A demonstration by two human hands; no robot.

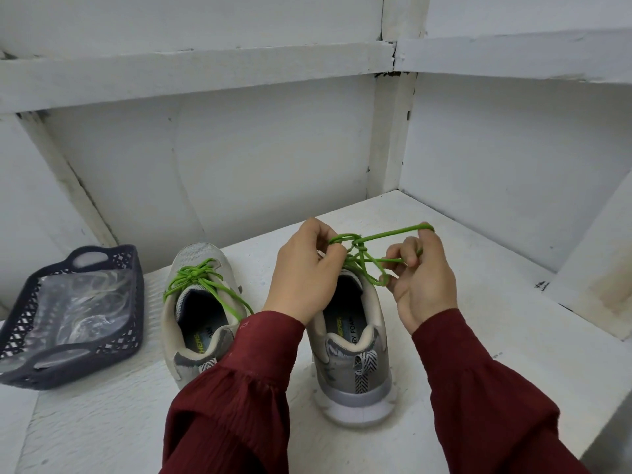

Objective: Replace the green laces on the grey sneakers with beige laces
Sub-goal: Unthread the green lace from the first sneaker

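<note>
Dark lattice basket (pixel 136 302) at far left on white painted surface (pixel 513 336), white beamed wall (pixel 256 148) behind

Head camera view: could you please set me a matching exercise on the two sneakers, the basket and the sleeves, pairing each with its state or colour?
Column A:
1. left sneaker
2. right sneaker
3. basket
4. sleeves

Column B:
a. dark red
b. holds clear plastic bags
c. green bow tied on top
d. green lace pulled between left hand and right hand

Pairs: 1-c; 2-d; 3-b; 4-a
</note>
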